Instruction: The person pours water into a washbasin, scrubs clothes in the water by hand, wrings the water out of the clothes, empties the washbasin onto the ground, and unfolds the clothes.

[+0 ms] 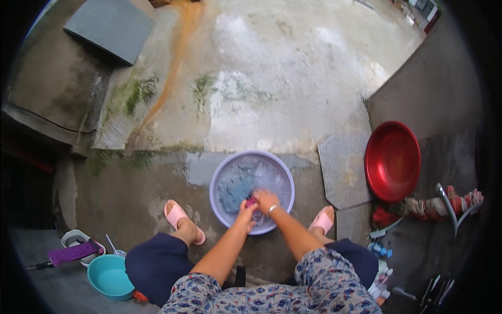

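Note:
A round lavender plastic basin (213, 184) stands on the wet ground between my feet, with water in it. Bluish cloth (236, 186) lies soaking in its left half. Over the near part of the basin, my left hand (247, 214) grips a small magenta item (251, 201), whose exact kind I cannot make out. My right hand (265, 199), with a silvery band at the wrist, is blurred right beside that item. Its fingertips are partly hidden, so whether they pinch the item is unclear.
Pink slippers (175, 214) flank the basin. At right, a red basin (392, 161) leans beside a wrapped pipe (427, 208) and a stone slab (345, 172). At lower left are a turquoise basin (111, 276) and a purple mop head (74, 253). Mossy concrete (135, 96) extends ahead.

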